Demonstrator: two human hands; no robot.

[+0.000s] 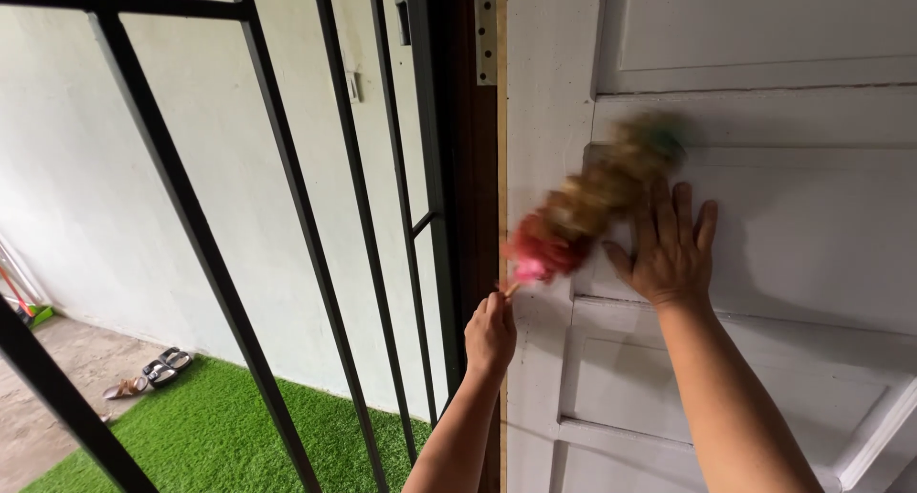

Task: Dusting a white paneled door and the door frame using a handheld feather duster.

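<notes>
Left hand (490, 332), closed on a blurred multicoloured feather duster (592, 199), sweeps a white panelled wooden door (764, 168); right hand (669, 249) lies flat, open.

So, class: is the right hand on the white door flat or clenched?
Flat. The right hand lies palm-down, fingers spread, on the white door, beside the blurred duster.

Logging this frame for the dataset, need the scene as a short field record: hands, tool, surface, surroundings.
left hand: left hand closed around the thin handle of a feather duster
duster: multicoloured head, pink at the near end, motion-blurred, against the door
right hand: right hand flat, fingers spread, palm on the white panelled door
door edge: metal hinge on a dark wooden frame
left of door: black metal bar gate, pale wall behind
ground: green artificial turf, pair of sandals on concrete beside it
</notes>
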